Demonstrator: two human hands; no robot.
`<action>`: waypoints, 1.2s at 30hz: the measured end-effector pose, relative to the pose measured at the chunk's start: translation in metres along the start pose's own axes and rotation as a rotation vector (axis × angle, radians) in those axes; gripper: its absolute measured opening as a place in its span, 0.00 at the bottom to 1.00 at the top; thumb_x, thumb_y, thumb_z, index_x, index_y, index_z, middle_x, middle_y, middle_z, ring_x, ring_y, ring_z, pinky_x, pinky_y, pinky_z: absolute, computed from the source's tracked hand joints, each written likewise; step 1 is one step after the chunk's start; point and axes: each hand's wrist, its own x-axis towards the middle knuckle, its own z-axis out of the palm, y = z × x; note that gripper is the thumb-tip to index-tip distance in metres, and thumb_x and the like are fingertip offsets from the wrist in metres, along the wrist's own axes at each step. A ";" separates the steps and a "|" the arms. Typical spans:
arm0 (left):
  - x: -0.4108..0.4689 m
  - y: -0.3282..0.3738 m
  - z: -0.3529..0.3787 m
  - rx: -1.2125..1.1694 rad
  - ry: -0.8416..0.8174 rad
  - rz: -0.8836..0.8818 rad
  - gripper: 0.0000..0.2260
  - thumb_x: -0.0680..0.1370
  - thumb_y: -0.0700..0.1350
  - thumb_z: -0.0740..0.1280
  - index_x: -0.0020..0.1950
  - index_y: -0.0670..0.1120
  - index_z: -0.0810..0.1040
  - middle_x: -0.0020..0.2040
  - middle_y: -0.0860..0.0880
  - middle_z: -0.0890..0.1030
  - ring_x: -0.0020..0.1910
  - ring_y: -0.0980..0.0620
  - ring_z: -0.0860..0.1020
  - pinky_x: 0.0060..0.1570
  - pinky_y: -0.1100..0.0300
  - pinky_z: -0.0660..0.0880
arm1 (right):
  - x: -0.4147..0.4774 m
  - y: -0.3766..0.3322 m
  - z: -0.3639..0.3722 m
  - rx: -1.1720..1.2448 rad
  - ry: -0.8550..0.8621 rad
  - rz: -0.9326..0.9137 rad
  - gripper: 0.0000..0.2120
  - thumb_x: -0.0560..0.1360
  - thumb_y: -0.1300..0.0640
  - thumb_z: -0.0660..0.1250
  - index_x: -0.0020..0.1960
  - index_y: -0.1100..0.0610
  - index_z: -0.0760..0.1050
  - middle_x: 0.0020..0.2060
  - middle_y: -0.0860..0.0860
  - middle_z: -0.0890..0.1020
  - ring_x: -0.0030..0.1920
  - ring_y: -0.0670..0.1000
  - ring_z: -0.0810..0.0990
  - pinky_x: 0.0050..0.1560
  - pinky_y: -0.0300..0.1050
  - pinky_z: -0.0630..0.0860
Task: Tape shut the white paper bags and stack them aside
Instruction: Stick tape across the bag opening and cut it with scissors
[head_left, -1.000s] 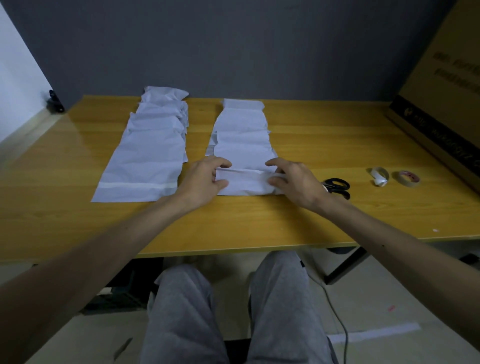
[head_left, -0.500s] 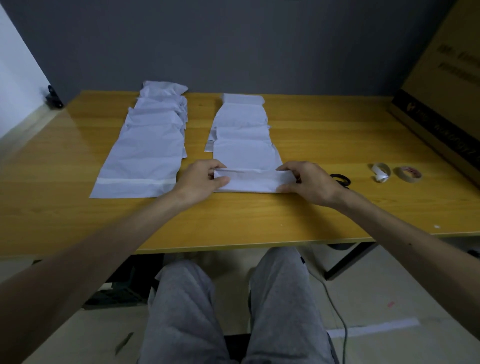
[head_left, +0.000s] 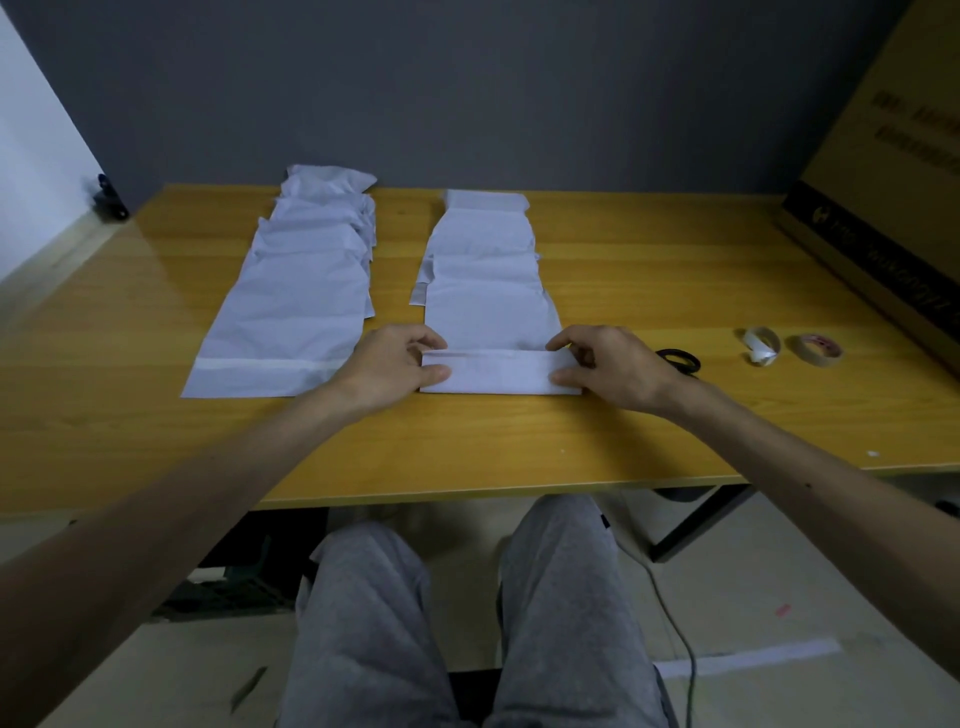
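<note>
Head view, looking down at a wooden surface (head_left: 675, 270). Two rows of white paper bags lie lengthwise on it, each row overlapping like shingles and running away from the person.

The left row (head_left: 311, 275) lies flat, and its nearest bag carries a paler band (head_left: 260, 364) across its near end. The right row (head_left: 488, 249) lies just beside it, the two rows apart by a narrow strip of bare wood.

The nearest white paper bag (head_left: 493, 322) of the right row has its near end folded over into a flat flap (head_left: 498, 371) lying across the bag. The left hand (head_left: 395, 364) pinches the left end of this flap between thumb and curled fingers. The right hand (head_left: 608, 366) pinches the right end in the same way. Both hands rest low against the surface.

Black scissors (head_left: 680, 358) lie just beyond the right hand, partly hidden by it. Further right, well apart from the bags, lie a white tape roll (head_left: 761, 345) with a loose end and, beside it, a translucent tape roll (head_left: 813, 351).

A large cardboard box (head_left: 883, 182) stands at the right edge of the surface. Below the near edge, knees in grey trousers (head_left: 363, 623) and a cable (head_left: 680, 623) on the floor are visible.
</note>
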 end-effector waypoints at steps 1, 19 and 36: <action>0.000 0.000 0.001 0.024 0.005 0.011 0.15 0.74 0.42 0.73 0.61 0.43 0.78 0.33 0.55 0.73 0.44 0.52 0.79 0.50 0.59 0.74 | 0.001 -0.001 0.001 -0.012 -0.005 -0.003 0.18 0.76 0.54 0.69 0.64 0.56 0.74 0.37 0.47 0.72 0.37 0.45 0.72 0.35 0.35 0.65; 0.002 0.003 0.018 0.283 0.055 0.348 0.13 0.80 0.44 0.65 0.64 0.44 0.75 0.66 0.48 0.71 0.66 0.50 0.69 0.61 0.66 0.62 | 0.012 -0.024 0.029 -0.198 0.014 -0.174 0.21 0.80 0.54 0.62 0.71 0.57 0.68 0.74 0.55 0.63 0.74 0.55 0.59 0.71 0.43 0.54; 0.004 0.002 0.031 0.716 -0.406 0.100 0.27 0.82 0.60 0.39 0.78 0.53 0.36 0.77 0.56 0.33 0.75 0.58 0.33 0.75 0.49 0.36 | 0.011 -0.015 0.056 -0.328 -0.177 -0.101 0.30 0.81 0.40 0.41 0.78 0.52 0.39 0.77 0.47 0.39 0.76 0.44 0.37 0.73 0.41 0.35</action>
